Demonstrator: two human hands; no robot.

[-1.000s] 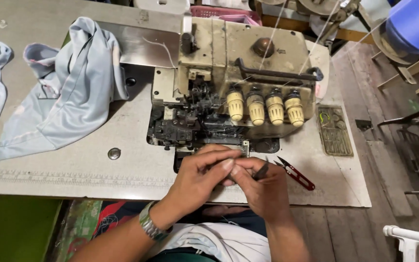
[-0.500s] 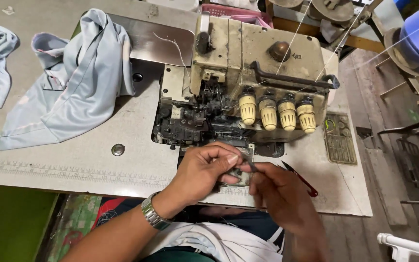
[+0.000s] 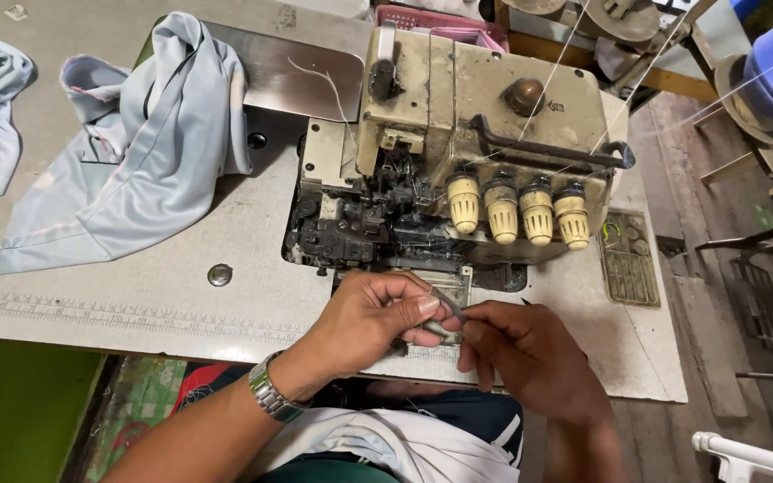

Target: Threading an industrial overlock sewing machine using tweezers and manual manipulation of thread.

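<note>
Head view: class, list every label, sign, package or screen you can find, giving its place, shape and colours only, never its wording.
Maker's mark: small dark lettering on the cream overlock sewing machine, upper right face beside the brown knob.
Ruler strip: long pale printed scale along the table's near edge, left of the left hand.
No packages or screens.

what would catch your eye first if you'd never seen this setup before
First the worn cream overlock sewing machine at the centre of the grey table, with four yellowish tension knobs in a row on its front. Just below it the left hand and right hand meet over a small metal tool pinched between them. To the left lies crumpled pale blue fabric.
</note>
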